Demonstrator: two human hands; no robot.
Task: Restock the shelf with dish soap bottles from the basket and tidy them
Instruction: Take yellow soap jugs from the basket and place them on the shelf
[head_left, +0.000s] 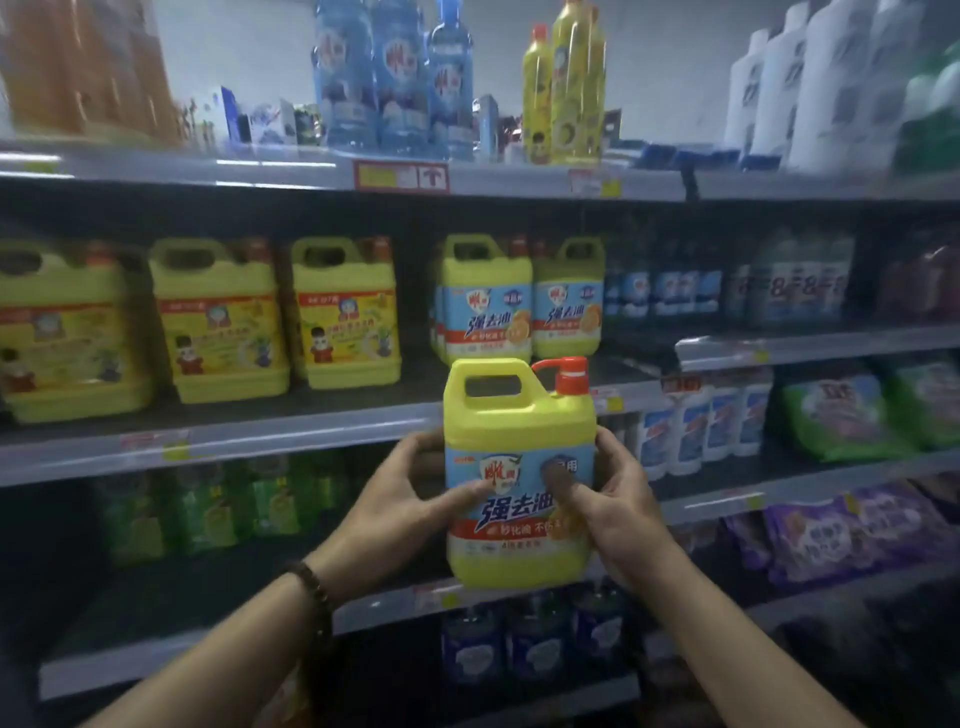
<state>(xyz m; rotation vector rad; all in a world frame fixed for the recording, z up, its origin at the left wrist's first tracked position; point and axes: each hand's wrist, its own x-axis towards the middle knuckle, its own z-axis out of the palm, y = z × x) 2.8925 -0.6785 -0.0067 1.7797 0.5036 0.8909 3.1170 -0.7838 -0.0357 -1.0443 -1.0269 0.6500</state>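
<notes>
"强去油" on held jug's label (519, 499)

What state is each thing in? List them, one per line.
Held jug: upright, off the shelf, label facing the camera, pump cap on.
Left hand: gripping the jug's left side.
Right hand: gripping its right side.
Matching jugs: upright on the shelf.
Shelf: stocked, with a gap before the matching jugs.

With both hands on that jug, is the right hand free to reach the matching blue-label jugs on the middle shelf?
Probably not yet. The right hand and left hand both grip the yellow jug, which sits in front of the blue-label jugs. Nothing else seems to block the way.
</notes>
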